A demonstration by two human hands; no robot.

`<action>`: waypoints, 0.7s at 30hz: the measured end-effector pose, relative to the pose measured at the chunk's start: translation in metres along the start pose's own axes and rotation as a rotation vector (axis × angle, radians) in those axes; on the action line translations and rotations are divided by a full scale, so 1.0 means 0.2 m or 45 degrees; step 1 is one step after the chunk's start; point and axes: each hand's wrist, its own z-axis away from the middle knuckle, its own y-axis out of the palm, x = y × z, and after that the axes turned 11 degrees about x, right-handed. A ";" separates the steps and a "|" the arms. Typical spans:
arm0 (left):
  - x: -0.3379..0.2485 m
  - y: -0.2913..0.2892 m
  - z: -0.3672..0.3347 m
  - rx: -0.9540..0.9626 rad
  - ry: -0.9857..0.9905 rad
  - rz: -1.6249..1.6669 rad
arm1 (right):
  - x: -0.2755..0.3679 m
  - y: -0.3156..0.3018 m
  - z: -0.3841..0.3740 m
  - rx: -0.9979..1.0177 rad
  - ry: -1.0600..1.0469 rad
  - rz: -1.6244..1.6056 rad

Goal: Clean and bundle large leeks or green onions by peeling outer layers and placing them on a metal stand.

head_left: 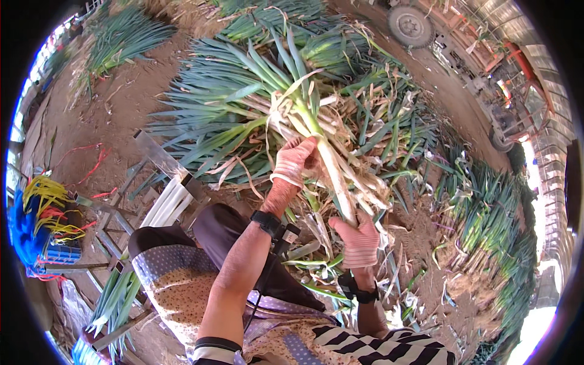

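Observation:
A large green onion (329, 160) lies slantwise in front of me, its leaves pointing away and its white root end toward me. My left hand (294, 159), in a pale pinkish glove, is closed around the stalk where green turns to white. At the root end, my right hand (360, 242), gloved alike, grips the white shank between thumb and fingers; the very tip is partly hidden by that hand. Dry, loose outer leaves (279, 111) hang from the stalk. Beyond it spreads a big heap of green onions (204, 91), with several white shanks just under my hands.
Peeled white onions (169, 204) rest in a metal rack (115, 213) at my left knee. Left of that are a blue crate (61, 252) and yellow ties (45, 198). More onions (493, 225) line the right. A wheeled vehicle (410, 27) stands far right.

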 end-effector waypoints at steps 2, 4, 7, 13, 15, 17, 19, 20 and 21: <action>0.04 -0.07 -0.03 -0.038 0.021 0.078 | -0.07 0.05 -0.02 0.079 0.067 -0.127; 0.06 -0.03 -0.05 -0.164 -0.015 0.306 | -0.10 0.07 0.00 0.045 0.076 -0.143; 0.06 -0.10 -0.07 -0.336 -0.020 0.087 | -0.09 0.08 0.01 0.083 0.130 -0.221; 0.05 -0.08 -0.05 -0.104 0.118 -0.089 | -0.02 0.10 -0.04 0.086 0.240 -0.318; 0.04 0.02 0.04 0.039 -0.111 -0.441 | -0.04 0.06 -0.09 0.229 0.423 -0.506; 0.09 0.05 0.05 0.144 -0.339 -0.408 | -0.10 0.04 -0.16 0.350 0.191 -0.858; 0.07 0.12 0.07 0.212 -0.441 -0.422 | -0.19 -0.02 -0.25 0.505 0.290 -1.172; 0.05 0.10 0.09 0.083 -0.434 -0.261 | -0.20 -0.01 -0.25 0.671 0.234 -1.425; 0.03 0.06 0.11 -0.047 -0.427 -0.096 | -0.21 0.01 -0.25 0.836 0.178 -1.673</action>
